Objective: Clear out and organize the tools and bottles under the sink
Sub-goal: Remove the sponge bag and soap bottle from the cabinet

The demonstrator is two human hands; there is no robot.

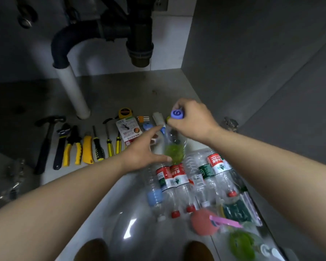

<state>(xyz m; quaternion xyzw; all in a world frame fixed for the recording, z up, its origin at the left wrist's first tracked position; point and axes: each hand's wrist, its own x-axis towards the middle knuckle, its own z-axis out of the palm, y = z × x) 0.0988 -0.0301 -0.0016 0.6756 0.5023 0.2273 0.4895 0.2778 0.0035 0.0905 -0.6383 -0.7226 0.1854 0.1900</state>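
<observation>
We find the bottle [175, 147] smeared by blur, its neck partly hidden in the right hand [193, 119]; the shoes [90, 249], we think, are cut by the bottom edge.

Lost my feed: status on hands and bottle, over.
Right hand grips green-label bottle at its purple cap. Left hand open beside it. Bottle row lying just below.

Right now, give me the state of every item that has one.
Purple-capped bottle, capped, held from above.
Right hand, gripping the bottle's cap.
Left hand, open, beside that bottle.
Red-capped bottles, capped, lying down.
Tape measure, blade retracted.
</observation>
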